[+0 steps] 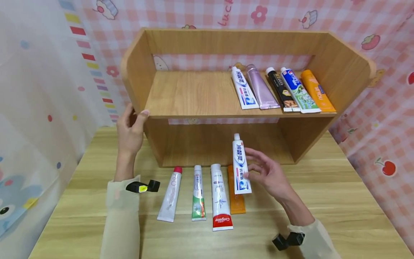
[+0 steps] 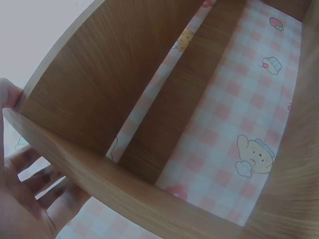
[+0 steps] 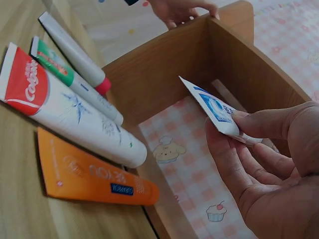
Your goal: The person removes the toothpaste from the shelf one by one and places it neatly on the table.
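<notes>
My right hand (image 1: 266, 174) pinches a white and blue toothpaste tube (image 1: 240, 165) between thumb and fingers, cap pointing up, in front of the lower shelf opening. In the right wrist view the same tube (image 3: 212, 104) shows its flat crimped end. My left hand (image 1: 130, 129) grips the left side of the wooden shelf (image 1: 187, 93), thumb on its front edge. Below on the table lie a white tube with a red cap (image 1: 170, 196), a green and white tube (image 1: 198, 194), a Colgate tube (image 1: 220, 198) and an orange tube (image 1: 237, 205), partly hidden by the held one.
On the upper shelf's right side lie another white and blue tube (image 1: 244, 90), a mauve tube (image 1: 261, 88), a black tube (image 1: 282, 90), a blue and green tube (image 1: 300, 90) and an orange tube (image 1: 317, 91). Checkered cloth (image 1: 207, 14) hangs behind.
</notes>
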The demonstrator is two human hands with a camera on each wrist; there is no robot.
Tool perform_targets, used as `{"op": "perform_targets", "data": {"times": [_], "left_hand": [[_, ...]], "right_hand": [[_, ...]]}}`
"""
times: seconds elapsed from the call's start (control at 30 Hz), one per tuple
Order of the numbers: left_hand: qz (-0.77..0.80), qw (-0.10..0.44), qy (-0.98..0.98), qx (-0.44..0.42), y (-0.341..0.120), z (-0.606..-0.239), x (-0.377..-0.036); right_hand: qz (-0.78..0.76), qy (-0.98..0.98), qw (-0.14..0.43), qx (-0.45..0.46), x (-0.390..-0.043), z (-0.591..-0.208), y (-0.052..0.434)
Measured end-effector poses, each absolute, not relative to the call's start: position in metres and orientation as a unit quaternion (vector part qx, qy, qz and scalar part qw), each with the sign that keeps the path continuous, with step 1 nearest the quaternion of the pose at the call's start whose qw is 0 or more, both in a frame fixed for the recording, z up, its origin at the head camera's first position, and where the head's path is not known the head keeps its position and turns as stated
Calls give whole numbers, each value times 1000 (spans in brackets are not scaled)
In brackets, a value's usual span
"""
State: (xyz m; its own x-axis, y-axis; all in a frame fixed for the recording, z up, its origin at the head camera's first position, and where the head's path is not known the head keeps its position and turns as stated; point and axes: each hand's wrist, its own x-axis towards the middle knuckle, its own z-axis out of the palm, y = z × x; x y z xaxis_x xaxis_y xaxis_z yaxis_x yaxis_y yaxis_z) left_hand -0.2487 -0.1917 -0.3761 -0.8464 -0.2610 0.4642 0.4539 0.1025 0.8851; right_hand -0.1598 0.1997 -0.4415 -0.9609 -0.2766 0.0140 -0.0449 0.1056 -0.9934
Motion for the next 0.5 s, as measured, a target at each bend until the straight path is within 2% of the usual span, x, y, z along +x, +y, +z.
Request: {"op": "perform_targets", "data": {"times": [0.5], "left_hand": [[-659, 263, -702, -60, -192, -375, -246]], "right_hand": [[-659, 743, 101, -67, -152, -463, 219]]}}
